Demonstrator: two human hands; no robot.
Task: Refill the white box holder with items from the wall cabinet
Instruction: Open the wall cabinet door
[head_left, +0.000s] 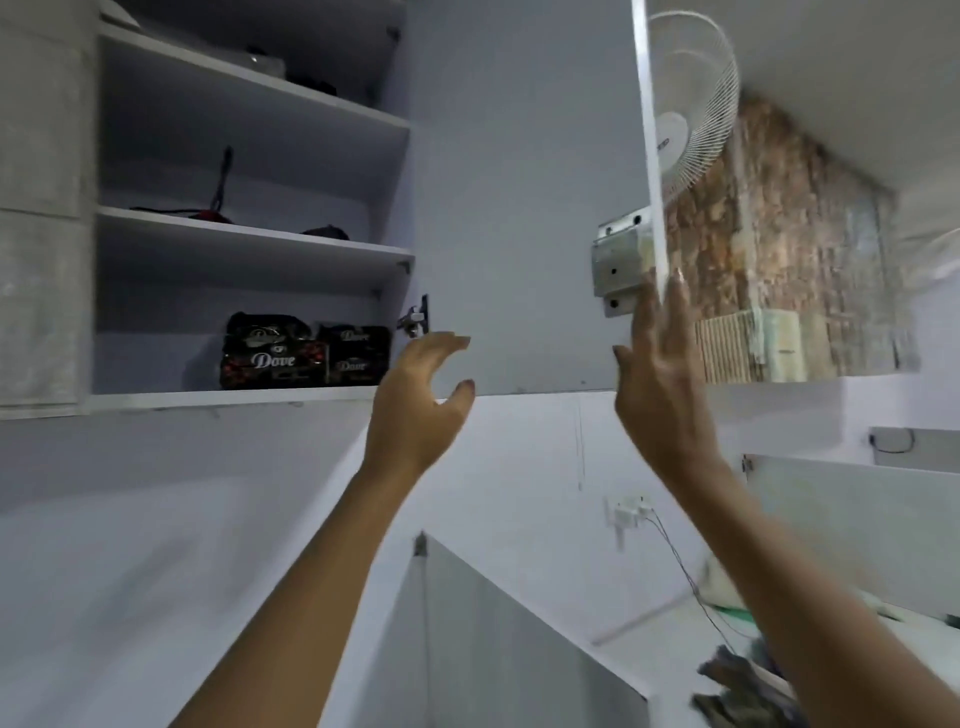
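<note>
The wall cabinet (249, 244) hangs up on the left with its door (524, 208) swung wide open. On its bottom shelf stand dark Dove packs (304, 357), stacked side by side. My left hand (421, 400) is raised just right of the packs, below the door's lower edge, fingers spread and holding nothing. My right hand (662, 374) reaches up to the door's free edge, fingertips touching it, palm open. The white box holder is not in view.
Dark small items lie on the two upper shelves (249, 228). A white wall fan (691, 98) hangs behind the door's edge beside a stone-patterned wall. Below stand white partition panels (519, 639), a wall socket with cables (631, 512), and clutter at the lower right.
</note>
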